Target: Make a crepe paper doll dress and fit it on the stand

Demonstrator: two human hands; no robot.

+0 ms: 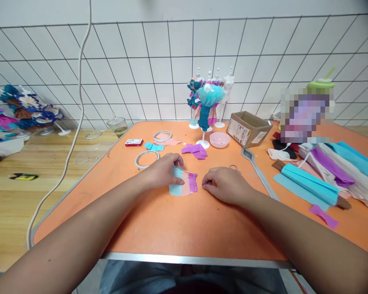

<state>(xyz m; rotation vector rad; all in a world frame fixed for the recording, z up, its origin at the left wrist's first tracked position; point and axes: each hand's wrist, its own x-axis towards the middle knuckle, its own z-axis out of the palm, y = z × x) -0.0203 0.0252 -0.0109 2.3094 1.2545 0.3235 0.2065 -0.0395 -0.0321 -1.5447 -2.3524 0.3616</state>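
Observation:
A small piece of crepe paper (186,188), with light blue, peach and purple bands, lies on the orange table. Its top edge looks gathered. Over its left side is my left hand (164,170), the thumb lying on the blue band and the other fingers apart from it, curved above the top edge. Just right of the purple band, my right hand (226,184) rests on the table with fingers curled and tips pressed together; whatever they pinch, if anything, is hidden. Small scissors (234,168) show partly behind the right hand.
Tape rolls (146,159), purple scraps (195,151), a pink bowl (220,140) and a cardboard box (248,128) stand farther back. Dressed mannequin stands (209,98) are near the wall. Crepe paper rolls (309,183) lie right. A white cable (79,102) hangs left.

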